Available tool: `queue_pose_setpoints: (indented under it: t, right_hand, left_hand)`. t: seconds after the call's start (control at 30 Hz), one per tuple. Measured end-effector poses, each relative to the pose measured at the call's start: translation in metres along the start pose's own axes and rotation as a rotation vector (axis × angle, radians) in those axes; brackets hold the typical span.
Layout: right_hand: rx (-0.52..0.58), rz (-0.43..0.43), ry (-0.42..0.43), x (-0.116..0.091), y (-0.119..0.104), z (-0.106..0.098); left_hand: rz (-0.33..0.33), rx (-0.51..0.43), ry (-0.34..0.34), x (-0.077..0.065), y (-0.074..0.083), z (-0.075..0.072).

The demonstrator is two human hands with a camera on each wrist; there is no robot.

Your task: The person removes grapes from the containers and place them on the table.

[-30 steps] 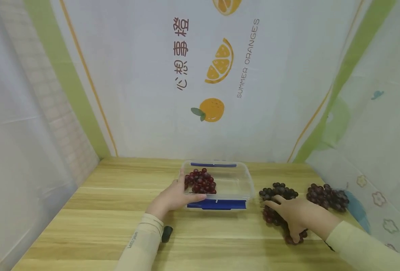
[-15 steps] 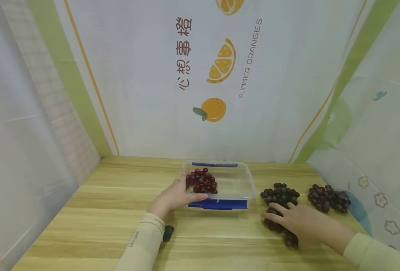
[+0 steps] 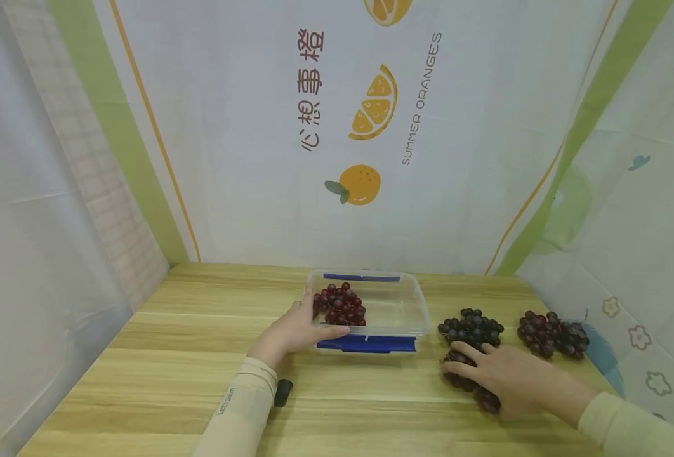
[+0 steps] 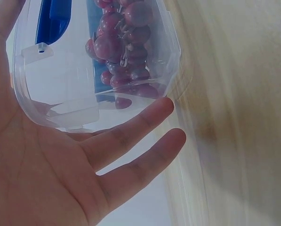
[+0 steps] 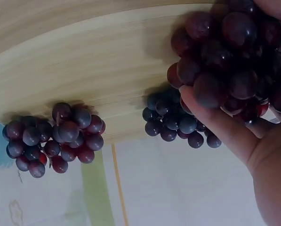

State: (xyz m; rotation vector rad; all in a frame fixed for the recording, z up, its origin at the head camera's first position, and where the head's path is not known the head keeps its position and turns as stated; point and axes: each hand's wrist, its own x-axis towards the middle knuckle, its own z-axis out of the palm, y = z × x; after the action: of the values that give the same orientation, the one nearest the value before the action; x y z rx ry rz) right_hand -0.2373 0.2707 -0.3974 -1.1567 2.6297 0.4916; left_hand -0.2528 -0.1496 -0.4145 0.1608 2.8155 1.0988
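My left hand (image 3: 293, 330) rests against the near left corner of a clear plastic container (image 3: 396, 311) with blue side clips. Its thumb lies along the front rim, and in the left wrist view two straight fingers (image 4: 147, 162) extend beside the wall. Inside, at the left end, sits a bunch of red grapes (image 3: 343, 306). With curled fingers my right hand (image 3: 511, 379) holds a dark red bunch of grapes (image 5: 220, 61) on the table; the palm hides part of it. A blackish bunch of grapes (image 3: 472, 328) lies just behind that hand.
Farther right lies another dark grape bunch (image 3: 553, 334), near the patterned curtain (image 3: 651, 317). A small black object (image 3: 282, 393) is beside the left forearm. The wooden table (image 3: 188, 355) ends at a hanging white cloth (image 3: 245, 222) printed with oranges.
My right hand has moved slightly toward me and right, off the blackish bunch and onto the dark red one, with its fingers closer together. The left hand stays at the container.
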Motion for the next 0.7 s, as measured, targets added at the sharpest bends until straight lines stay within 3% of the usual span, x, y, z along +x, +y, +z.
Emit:
queue_pose_setpoints:
  t: [0.27,0.53,0.7]
  right_hand:
    - [0.218,0.026,-0.026,-0.007,-0.001,-0.014]
    - [0.364,0.170,-0.219,-0.013,-0.004,-0.022]
    - [0.420,0.212,-0.236,-0.012,-0.001,-0.018]
  left_hand:
    - [0.007,-0.008,0.006,0.001,-0.001,0.000]
    - [0.005,-0.011,0.003,0.002,-0.001,0.001]
    - [0.006,-0.005,0.006,0.002,-0.001,0.000]
